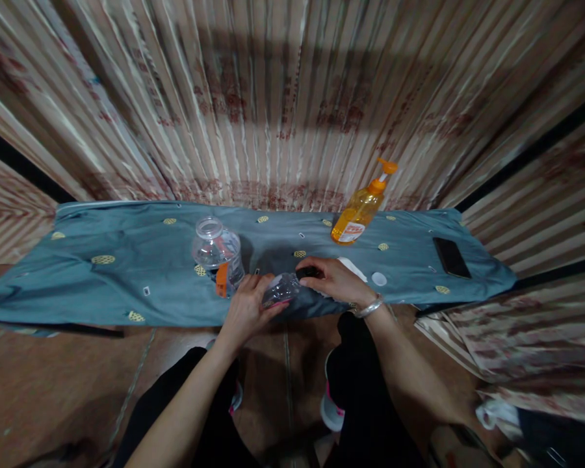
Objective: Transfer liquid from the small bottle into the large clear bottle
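My left hand (251, 300) is wrapped around a small clear plastic bottle (281, 289) that lies tilted, its neck towards the right; a bit of pink shows on its lower side. The fingers of my right hand (324, 276) are closed on a black cap (308, 273) at the bottle's neck end. Whether the cap is attached to the neck I cannot tell. Just left of my left hand stands a larger clear plastic jar (209, 244), open at the top, with an orange and black patch low on its side. A white cloth or tissue (353, 268) lies partly hidden behind my right hand.
An amber pump bottle (358, 218) with an orange top stands at the back. To the right lie a white round lid (379, 279) and a dark phone (451, 257). A teal patterned cloth (121, 279) covers the narrow table; a pleated curtain (273, 97) hangs behind.
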